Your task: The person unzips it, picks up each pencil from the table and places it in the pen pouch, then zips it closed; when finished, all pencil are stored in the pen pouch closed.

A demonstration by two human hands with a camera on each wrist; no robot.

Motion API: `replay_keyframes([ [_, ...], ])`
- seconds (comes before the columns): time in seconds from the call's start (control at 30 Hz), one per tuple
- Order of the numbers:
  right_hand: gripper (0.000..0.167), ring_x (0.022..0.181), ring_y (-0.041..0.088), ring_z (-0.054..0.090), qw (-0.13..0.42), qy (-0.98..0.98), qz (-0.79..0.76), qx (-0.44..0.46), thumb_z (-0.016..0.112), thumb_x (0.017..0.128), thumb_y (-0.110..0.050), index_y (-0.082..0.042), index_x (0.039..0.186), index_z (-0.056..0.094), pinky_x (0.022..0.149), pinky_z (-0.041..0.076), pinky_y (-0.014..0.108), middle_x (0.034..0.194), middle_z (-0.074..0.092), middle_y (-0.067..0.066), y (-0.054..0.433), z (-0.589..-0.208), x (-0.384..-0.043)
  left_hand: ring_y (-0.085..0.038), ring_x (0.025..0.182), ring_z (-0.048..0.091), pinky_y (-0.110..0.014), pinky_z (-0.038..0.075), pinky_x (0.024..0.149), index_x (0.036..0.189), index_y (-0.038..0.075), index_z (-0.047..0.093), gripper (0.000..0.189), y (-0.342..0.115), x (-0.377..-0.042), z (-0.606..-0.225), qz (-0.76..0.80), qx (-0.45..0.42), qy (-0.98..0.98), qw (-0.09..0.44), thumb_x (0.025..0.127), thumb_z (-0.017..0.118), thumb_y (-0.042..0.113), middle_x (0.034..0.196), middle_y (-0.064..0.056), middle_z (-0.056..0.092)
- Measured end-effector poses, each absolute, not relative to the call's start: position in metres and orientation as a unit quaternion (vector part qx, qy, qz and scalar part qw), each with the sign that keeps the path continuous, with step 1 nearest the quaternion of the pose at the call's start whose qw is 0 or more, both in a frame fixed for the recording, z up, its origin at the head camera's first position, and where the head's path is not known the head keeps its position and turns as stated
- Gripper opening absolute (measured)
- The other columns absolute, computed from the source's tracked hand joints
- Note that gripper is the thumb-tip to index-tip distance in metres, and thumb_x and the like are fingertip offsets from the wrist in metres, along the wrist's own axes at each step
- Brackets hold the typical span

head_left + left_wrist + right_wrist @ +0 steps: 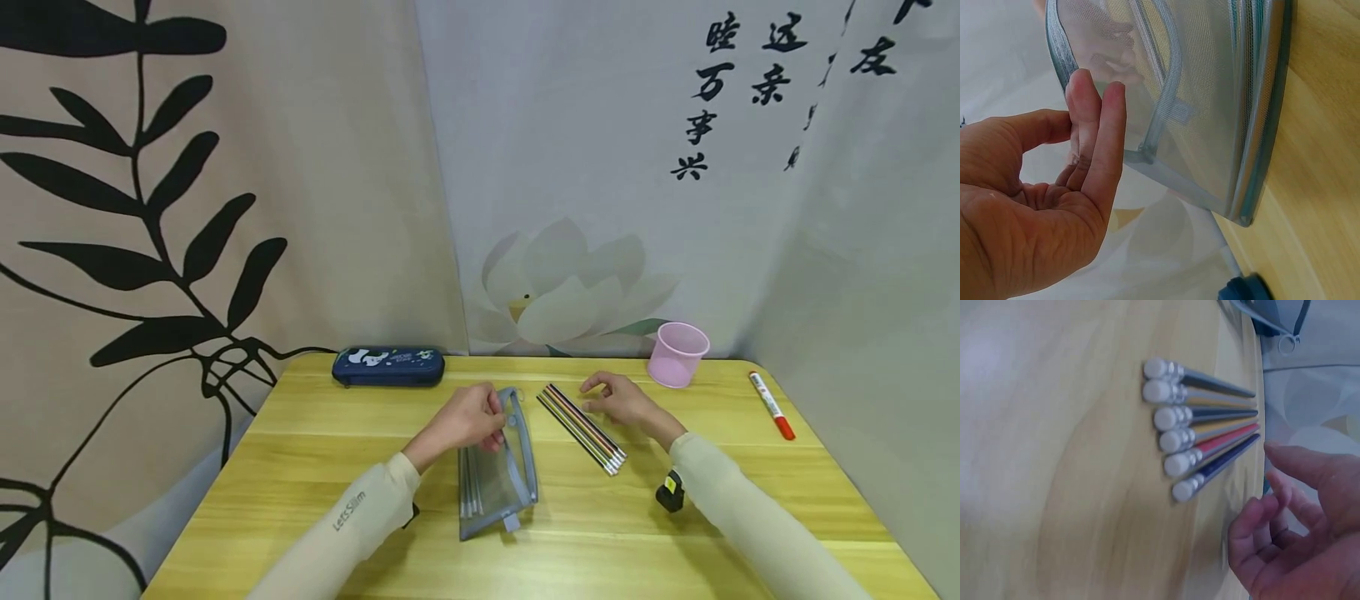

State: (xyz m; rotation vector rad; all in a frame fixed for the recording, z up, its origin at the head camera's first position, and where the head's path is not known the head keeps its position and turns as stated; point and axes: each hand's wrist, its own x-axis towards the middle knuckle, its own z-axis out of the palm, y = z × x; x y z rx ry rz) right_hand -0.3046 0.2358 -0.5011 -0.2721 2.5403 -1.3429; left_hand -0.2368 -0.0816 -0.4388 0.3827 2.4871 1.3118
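Observation:
My left hand (467, 415) pinches the upper edge of a grey-blue mesh zip pouch (491, 492), which stands tilted up from the table with its top gaping. Through the mesh, several slim sticks like pencils (1249, 81) show along one side of the pouch in the left wrist view. To its right lies a row of several pencils (579, 427) in different colours, white erasers (1175, 419) toward the near side. Just beyond their right side hovers my right hand (624, 400), fingers loosely bent, with nothing between thumb and fingertips.
A dark blue pencil case (390, 367) sits at the table's back left. The pink cup (677, 357) stands at the back right, and a marker (771, 405) with a red cap lies near the right edge. A printed cloth wall borders the back.

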Motion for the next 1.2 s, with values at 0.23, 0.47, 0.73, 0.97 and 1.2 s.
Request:
replay_keyframes([
  [0.23, 0.034, 0.058, 0.008, 0.041, 0.16, 0.862, -0.468, -0.111, 0.075, 0.095, -0.005, 0.005, 0.125, 0.064, 0.05, 0.036, 0.018, 0.075, 0.049, 0.001, 0.243, -0.509, -0.307, -0.035, 0.068, 0.078, -0.053, 0.069, 0.07, 0.098, 0.002, 0.058, 0.006, -0.08, -0.236, -0.438, 0.458, 0.135, 0.865, 0.154, 0.099, 0.063, 0.004, 0.072, -0.01, 0.073],
  [0.47, 0.033, 0.058, 0.007, 0.042, 0.156, 0.866, -0.459, -0.12, 0.077, 0.093, -0.005, 0.003, 0.123, 0.067, 0.05, 0.037, 0.018, 0.075, 0.051, 0.001, 0.241, -0.512, -0.307, -0.026, 0.061, 0.076, -0.054, 0.069, 0.071, 0.097, 0.002, 0.058, 0.006, -0.079, -0.238, -0.44, 0.464, 0.13, 0.862, 0.155, 0.099, 0.063, 0.003, 0.071, -0.01, 0.073],
  [0.73, 0.033, 0.061, 0.011, 0.044, 0.179, 0.841, -0.497, -0.12, 0.072, 0.095, 0.001, 0.008, 0.126, 0.062, 0.052, 0.038, 0.02, 0.075, 0.053, 0.002, 0.244, -0.513, -0.306, -0.028, 0.062, 0.077, -0.053, 0.069, 0.069, 0.097, 0.002, 0.058, 0.006, -0.078, -0.238, -0.442, 0.462, 0.134, 0.863, 0.155, 0.099, 0.064, 0.003, 0.07, -0.01, 0.074],
  [0.97, 0.033, 0.066, 0.013, 0.05, 0.186, 0.837, -0.5, -0.121, 0.07, 0.095, 0.003, 0.008, 0.127, 0.062, 0.054, 0.043, 0.021, 0.081, 0.059, 0.005, 0.244, -0.511, -0.307, -0.028, 0.063, 0.077, -0.053, 0.069, 0.07, 0.098, 0.002, 0.058, 0.006, -0.078, -0.238, -0.441, 0.456, 0.131, 0.866, 0.155, 0.1, 0.063, 0.003, 0.07, -0.009, 0.074],
  [1.2, 0.03, 0.069, 0.014, 0.059, 0.178, 0.855, -0.473, -0.111, 0.071, 0.094, 0.004, 0.006, 0.124, 0.065, 0.055, 0.05, 0.023, 0.091, 0.068, 0.015, 0.243, -0.509, -0.307, -0.029, 0.064, 0.077, -0.052, 0.069, 0.069, 0.098, 0.002, 0.058, 0.006, -0.079, -0.239, -0.442, 0.454, 0.138, 0.867, 0.154, 0.1, 0.063, 0.004, 0.069, -0.009, 0.074],
])
